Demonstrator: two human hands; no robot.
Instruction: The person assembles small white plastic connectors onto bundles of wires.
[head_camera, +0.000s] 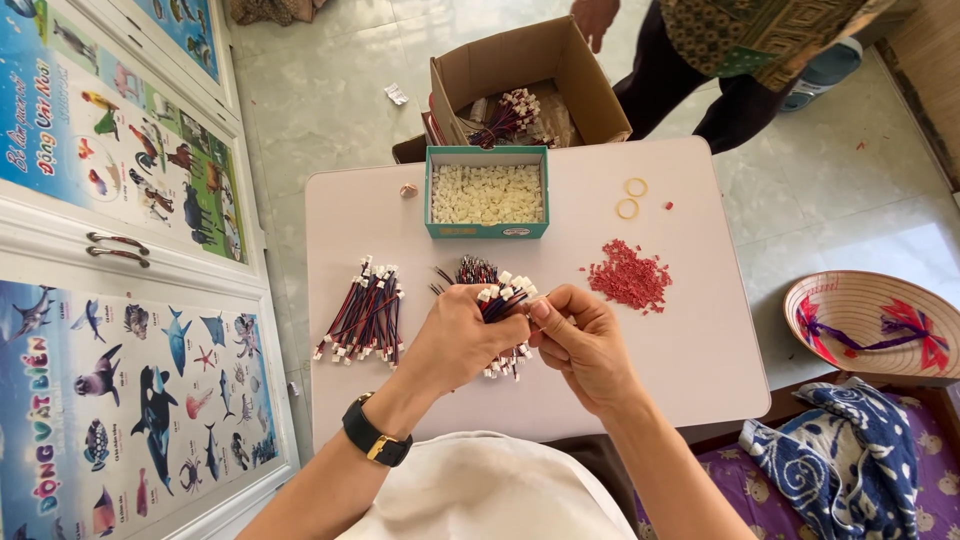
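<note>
My left hand (462, 335) grips a bundle of red and black wires with small white connectors (500, 298) above a small white table (680, 350). My right hand (580, 340) pinches at the connector ends of the same bundle, fingertips touching the left hand. A black watch sits on my left wrist. A second, loose bundle of the same wires (363, 310) lies on the table to the left. A teal box of cream-coloured plastic pieces (487, 192) stands at the table's far edge. A pile of small red pieces (630, 275) lies to the right.
Two yellow rubber bands (631, 198) lie at the far right of the table. A cardboard box (590, 85) holding more wires sits on the floor behind, next to another person's legs. A conical hat (872, 322) and blue cloth (845, 460) are at right, poster-covered cabinet doors at left.
</note>
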